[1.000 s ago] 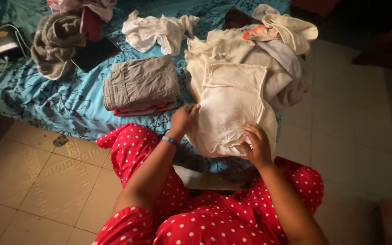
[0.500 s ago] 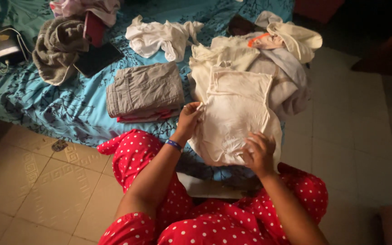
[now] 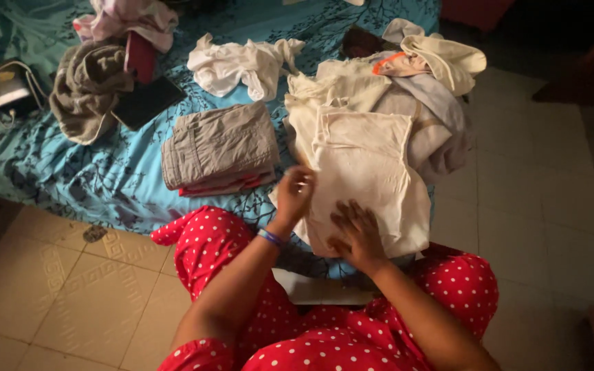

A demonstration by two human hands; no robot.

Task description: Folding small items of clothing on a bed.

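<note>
- Cream garment (image 3: 369,175): lies flat at the near edge of the bed (image 3: 104,165), overlapping a heap of pale laundry (image 3: 407,89).
- Head view, right hand (image 3: 357,233): pressed palm-down on the garment's lower left part, fingers spread; grip apart. Half a second earlier it sat farther right, at the hem.
- Head view, left hand (image 3: 295,192): blurred at the garment's left edge; whether its grip pinches the cloth cannot be told. Earlier it held that edge higher up.
- Change: both hands have closed toward the lower left corner, which suggests smoothing or a fold in progress.
- Folded grey stack (image 3: 220,148): just left of the garment, unmoved.
</note>
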